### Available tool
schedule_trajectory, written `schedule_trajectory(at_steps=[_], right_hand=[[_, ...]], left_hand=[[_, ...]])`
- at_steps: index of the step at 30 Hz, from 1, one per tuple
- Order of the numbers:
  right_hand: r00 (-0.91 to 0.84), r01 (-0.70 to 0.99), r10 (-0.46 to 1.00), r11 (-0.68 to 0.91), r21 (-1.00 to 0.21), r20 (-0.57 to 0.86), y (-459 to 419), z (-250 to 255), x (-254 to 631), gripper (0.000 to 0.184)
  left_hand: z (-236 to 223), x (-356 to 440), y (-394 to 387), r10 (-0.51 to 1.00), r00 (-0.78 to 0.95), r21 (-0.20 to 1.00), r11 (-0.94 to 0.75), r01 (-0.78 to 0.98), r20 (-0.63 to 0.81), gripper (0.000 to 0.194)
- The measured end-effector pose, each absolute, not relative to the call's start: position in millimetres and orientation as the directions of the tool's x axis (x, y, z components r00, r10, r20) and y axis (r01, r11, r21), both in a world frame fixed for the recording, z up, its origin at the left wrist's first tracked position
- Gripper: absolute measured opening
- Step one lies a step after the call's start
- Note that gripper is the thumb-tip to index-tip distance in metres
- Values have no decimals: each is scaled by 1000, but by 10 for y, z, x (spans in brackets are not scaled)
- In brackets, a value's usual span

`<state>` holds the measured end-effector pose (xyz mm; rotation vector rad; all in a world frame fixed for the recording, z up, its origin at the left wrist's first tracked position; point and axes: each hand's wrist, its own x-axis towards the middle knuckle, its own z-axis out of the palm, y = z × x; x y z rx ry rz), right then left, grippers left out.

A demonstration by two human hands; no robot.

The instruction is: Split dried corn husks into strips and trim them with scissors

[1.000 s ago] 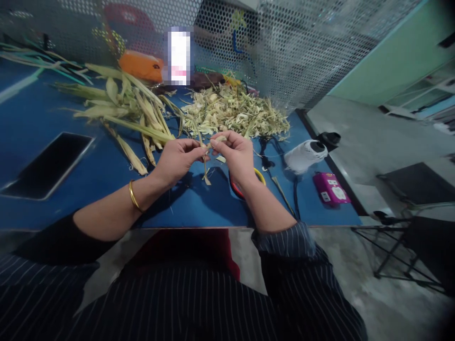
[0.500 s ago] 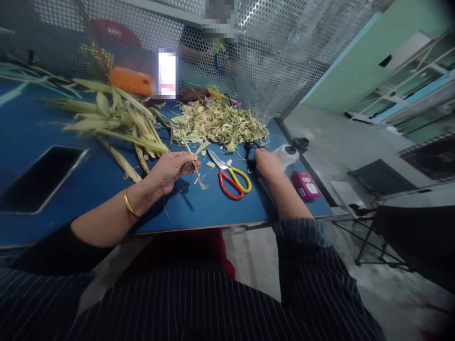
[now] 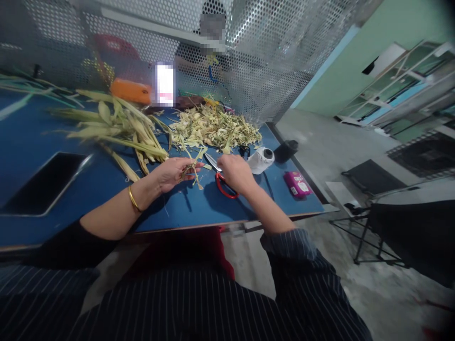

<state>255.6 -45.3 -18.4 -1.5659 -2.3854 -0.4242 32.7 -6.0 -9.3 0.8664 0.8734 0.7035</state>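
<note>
In my left hand [image 3: 176, 173], pinched between thumb and fingers, are a few thin strips of corn husk [image 3: 195, 169] with loose ends sticking out. My right hand [image 3: 235, 173] is over the scissors [image 3: 227, 189], its fingers curled together; what they hold, if anything, is hidden. The red handle and part of the blades show, while the yellow handle is covered by the hand. Just right of that hand, a white cone-shaped spool [image 3: 259, 162] lies on its side, with a dark spool [image 3: 286, 150] behind it.
A heap of husk scraps [image 3: 220, 128] lies at the back of the blue table [image 3: 170, 218]. Long corn husks [image 3: 138, 137] spread to the left, near a black flat panel [image 3: 42, 184]. A purple packet [image 3: 297, 183] sits by the right edge. Perforated mesh [image 3: 270, 61] stands behind.
My right hand has moved left from beside the spools to over the scissors. The white spool has shifted left, and more of the dark spool shows. My left hand still holds the husk strips.
</note>
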Motion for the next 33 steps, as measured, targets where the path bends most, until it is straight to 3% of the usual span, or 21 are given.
schedule_trajectory(at_steps=[4,9,14,16,18,20,22,25,29,33], right_hand=[[-590,806,736,562,189,331,-773,-270,2221,21],[-722,687,615,688,233,316,-983,-400,2023,28],[-746,654,588,734,180,313,-1091,-369,2167,23],[-571,801,694,589,109,438,-1033,-225,2381,22],[-109,990,767,141,0,633,-882,-61,2637,37],[180,982,781,-182,-59,598,-673,54,2865,67],[297,951,851,-305,-53,434,-475,94,3028,81],[302,953,914,-289,-88,270,-308,116,3210,73],[157,973,932,-89,-212,326,-306,336,3581,68],[19,978,966,36,-204,259,-316,528,4028,60]], left_hand=[[-175,338,8,656,598,760,640,-117,-460,16],[-216,363,-2,416,723,592,806,-12,-552,22],[-173,364,-32,471,656,566,820,-81,-589,21],[-155,369,-34,540,587,597,794,-116,-603,21],[-138,373,-37,601,532,635,759,-146,-596,19],[-121,373,-43,631,504,658,737,-154,-590,18],[-105,365,-44,643,494,668,728,-156,-585,16],[-90,337,-26,670,466,688,707,-163,-578,13],[-72,294,24,730,403,719,662,-212,-552,9],[-56,249,71,747,403,719,647,-256,-529,8]])
